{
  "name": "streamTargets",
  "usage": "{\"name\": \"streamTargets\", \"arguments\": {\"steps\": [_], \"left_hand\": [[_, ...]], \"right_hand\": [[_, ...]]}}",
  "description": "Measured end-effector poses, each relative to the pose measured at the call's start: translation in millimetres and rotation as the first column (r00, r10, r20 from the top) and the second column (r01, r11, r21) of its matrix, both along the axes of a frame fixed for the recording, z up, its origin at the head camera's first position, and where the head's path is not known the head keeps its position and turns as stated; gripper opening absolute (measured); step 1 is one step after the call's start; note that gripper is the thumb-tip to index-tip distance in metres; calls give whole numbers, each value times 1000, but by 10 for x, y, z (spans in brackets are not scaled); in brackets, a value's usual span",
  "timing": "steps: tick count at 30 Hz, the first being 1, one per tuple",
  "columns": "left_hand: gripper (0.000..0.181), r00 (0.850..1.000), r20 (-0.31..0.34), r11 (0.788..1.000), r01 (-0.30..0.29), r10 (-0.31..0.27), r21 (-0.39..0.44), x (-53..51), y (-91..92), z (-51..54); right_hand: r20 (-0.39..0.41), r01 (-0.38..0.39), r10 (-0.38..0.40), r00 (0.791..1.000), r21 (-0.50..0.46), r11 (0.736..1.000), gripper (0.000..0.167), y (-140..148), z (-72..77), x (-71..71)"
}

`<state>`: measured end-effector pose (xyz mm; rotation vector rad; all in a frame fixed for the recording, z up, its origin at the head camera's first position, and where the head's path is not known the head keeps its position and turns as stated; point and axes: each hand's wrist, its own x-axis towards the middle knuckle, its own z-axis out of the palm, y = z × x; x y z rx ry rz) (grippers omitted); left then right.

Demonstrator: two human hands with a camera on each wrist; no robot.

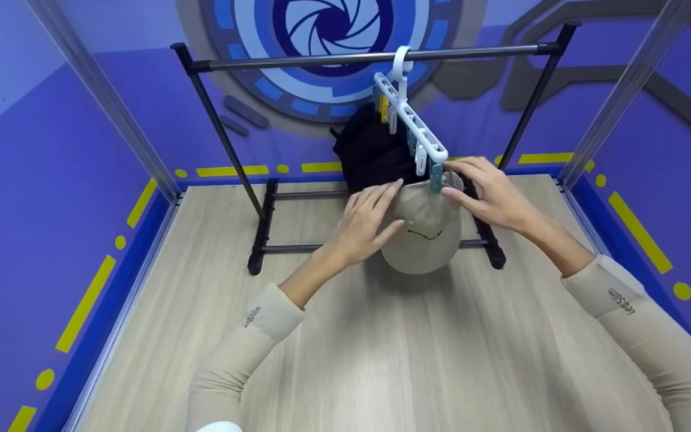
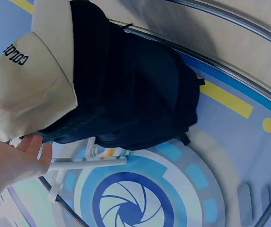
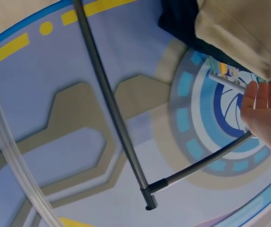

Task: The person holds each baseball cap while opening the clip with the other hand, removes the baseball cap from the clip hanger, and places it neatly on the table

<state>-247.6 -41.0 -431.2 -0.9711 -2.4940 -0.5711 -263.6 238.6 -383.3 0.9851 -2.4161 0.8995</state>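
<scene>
Head cam: from above, fwd/down; wrist cams: close, facing wall (image 3: 31, 104); L/R both get cap (image 1: 420, 252).

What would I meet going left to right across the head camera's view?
Clothes rack's left post, left hand, beige baseball cap, right hand, right sleeve.

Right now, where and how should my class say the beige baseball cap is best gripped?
Probably by the lower edge of its brim, pinched from the front and below: the beige baseball cap hangs brim-down, leaving that broad curved edge free, while the left hand and right hand crowd its upper part near the teal clip.
</scene>
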Motion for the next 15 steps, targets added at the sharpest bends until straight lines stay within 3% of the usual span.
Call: {"name": "streamTargets", "arguments": {"steps": [15], "left_hand": [[58, 999, 6, 992, 40, -41, 116, -69, 291, 42]], "right_hand": [[13, 8, -5, 1000, -224, 975, 21, -250, 78, -11]]}}
